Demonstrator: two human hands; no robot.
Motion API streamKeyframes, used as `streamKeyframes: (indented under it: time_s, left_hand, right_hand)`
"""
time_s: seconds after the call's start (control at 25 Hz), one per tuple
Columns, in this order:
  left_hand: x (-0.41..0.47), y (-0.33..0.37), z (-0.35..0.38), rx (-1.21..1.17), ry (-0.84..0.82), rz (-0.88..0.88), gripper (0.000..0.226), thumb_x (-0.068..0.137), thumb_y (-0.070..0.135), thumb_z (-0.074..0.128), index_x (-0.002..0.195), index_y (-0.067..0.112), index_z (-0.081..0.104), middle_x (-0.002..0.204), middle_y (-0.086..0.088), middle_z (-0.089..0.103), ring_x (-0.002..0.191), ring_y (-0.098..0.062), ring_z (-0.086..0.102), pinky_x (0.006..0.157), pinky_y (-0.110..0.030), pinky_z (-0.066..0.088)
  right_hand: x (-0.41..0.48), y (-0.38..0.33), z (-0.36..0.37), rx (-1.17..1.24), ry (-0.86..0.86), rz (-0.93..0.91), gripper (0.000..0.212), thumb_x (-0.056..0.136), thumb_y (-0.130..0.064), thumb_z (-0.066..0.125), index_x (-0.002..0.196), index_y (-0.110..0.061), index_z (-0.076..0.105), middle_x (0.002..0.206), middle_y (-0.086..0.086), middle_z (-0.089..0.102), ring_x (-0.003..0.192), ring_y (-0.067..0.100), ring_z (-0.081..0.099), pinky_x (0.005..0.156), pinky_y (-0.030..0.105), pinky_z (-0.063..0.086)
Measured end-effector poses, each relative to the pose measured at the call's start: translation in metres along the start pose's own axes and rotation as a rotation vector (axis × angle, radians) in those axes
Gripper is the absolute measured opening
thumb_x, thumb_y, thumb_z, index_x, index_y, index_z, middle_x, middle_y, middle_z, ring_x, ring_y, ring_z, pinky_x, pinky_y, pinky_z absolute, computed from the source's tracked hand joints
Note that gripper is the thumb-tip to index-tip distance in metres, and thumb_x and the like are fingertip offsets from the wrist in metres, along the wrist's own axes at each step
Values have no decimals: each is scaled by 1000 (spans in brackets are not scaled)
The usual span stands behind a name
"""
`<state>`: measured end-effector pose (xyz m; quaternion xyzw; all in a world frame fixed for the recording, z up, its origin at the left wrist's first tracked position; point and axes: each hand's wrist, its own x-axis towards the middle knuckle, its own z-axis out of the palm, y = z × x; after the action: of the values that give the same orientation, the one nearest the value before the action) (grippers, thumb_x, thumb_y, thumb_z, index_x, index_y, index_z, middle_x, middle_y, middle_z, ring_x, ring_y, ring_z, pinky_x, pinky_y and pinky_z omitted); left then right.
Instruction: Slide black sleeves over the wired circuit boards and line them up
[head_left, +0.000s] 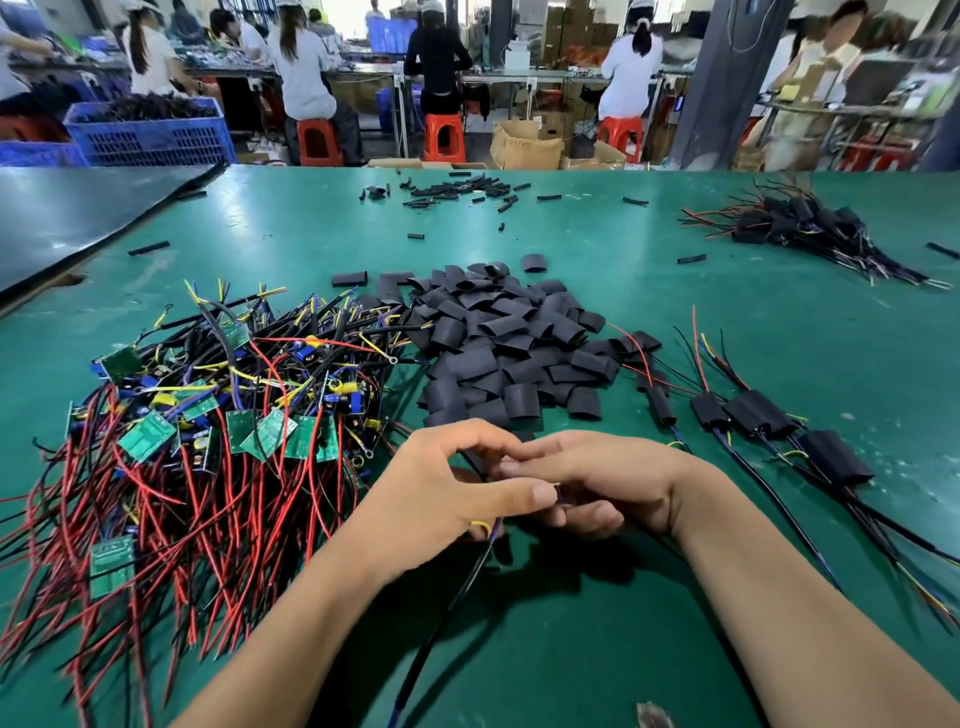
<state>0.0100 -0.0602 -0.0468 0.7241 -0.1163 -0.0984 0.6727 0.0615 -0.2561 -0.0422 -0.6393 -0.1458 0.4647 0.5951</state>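
- left hand (452, 483) sits at the near middle of the green table (597, 665), fingers curled and thumb laid flat across, clamped on a black cable (457, 597) that trails toward the near edge; a small yellow wire loop (480, 526) pokes out under it.
- right hand (592, 483) meets it fingertip to fingertip, fingers bent inward; a dark bit shows between the two hands, but i cannot tell whether this hand grips it.
- whatever board or sleeve is being worked is hidden inside the hands.
- loose black sleeves (509, 343) lie in a heap just beyond the hands, mid-table.
- bare wired circuit boards (208, 415), green with red, black, yellow and blue leads, are piled in a tangle to the left, touching the sleeve heap.
- sleeved boards (758, 415) lie side by side to the right, wires running toward the near right edge.
- another bundle of sleeved boards (800, 223) rests far right.
- thin black tube offcuts (467, 189) are scattered at the far edge.
- a dark panel (78, 218) lies on the far left corner.
- beyond the table stand a blue crate (150, 135) and people seated on red stools (441, 137).
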Motion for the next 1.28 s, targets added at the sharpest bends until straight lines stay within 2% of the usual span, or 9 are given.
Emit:
streamKeyframes:
  time_s: [0.12, 0.32, 0.44, 0.56, 0.68, 0.8, 0.92, 1.12, 1.28]
  left_hand:
    - [1, 0, -1, 43, 66, -10, 22, 77, 12, 84, 94, 18, 72, 79, -6, 71, 54, -27, 66, 52, -32, 52]
    - [6, -1, -5, -145, 185, -108, 14, 89, 15, 71, 97, 4, 69, 73, -12, 70, 52, -28, 65, 49, -25, 51]
    - [6, 1, -6, -416, 115, -193, 33, 82, 14, 69, 107, -7, 61, 80, -20, 68, 55, -30, 66, 52, -30, 55]
    - [6, 2, -6, -495, 108, -252, 33, 88, 12, 63, 113, -9, 59, 79, -21, 67, 56, -30, 68, 51, -30, 56]
    - [6, 1, -6, -482, 66, -239, 23, 96, 20, 57, 103, 3, 71, 78, -19, 64, 58, -31, 70, 52, -31, 57]
    - [4, 1, -2, -393, -5, -218, 24, 85, 34, 68, 91, 12, 75, 86, -12, 70, 60, -30, 70, 54, -30, 57]
    - [6, -2, 0, -355, 72, -224, 13, 84, 22, 73, 81, 10, 74, 90, -8, 74, 59, -30, 69, 52, -29, 56]
    - [7, -7, -5, -191, 192, -155, 9, 85, 15, 74, 79, 8, 75, 71, -9, 66, 47, -27, 60, 43, -24, 45]
    - [9, -7, -4, -206, 203, -164, 15, 88, 16, 72, 75, 9, 75, 66, -10, 64, 48, -28, 62, 43, -25, 48]
  right_hand:
    - [-2, -2, -6, 47, 89, -18, 26, 103, -37, 47, 105, -16, 62, 83, 10, 68, 42, 5, 44, 33, 14, 31]
    - [-12, -6, -24, 225, 126, -32, 63, 96, -62, 38, 115, -9, 66, 102, 20, 73, 36, 10, 50, 27, 16, 33]
    - [-17, -9, -29, 360, 168, -147, 51, 95, -47, 44, 104, -9, 77, 97, 16, 76, 31, 7, 43, 24, 13, 29]
    - [-17, -8, -25, 360, 200, -251, 31, 90, -25, 55, 106, -11, 77, 101, 7, 74, 43, 6, 46, 26, 15, 32]
    - [-8, -5, -12, 217, 266, -325, 20, 90, -23, 63, 103, -13, 74, 90, 0, 68, 47, 5, 45, 31, 13, 31]
    - [6, -4, 1, 143, 371, -372, 18, 87, -25, 66, 98, -12, 73, 83, 1, 66, 47, 8, 46, 37, 16, 34]
    - [11, -4, 6, 145, 449, -425, 20, 83, -26, 70, 95, -9, 72, 79, 3, 66, 49, 12, 49, 43, 19, 38]
    - [16, -4, 13, 49, 542, -455, 21, 88, -26, 73, 79, -9, 66, 74, 11, 66, 48, 17, 53, 45, 24, 43]
    - [18, -2, 11, -20, 513, -489, 17, 97, -14, 63, 85, -5, 69, 74, 14, 70, 60, 19, 62, 55, 25, 52]
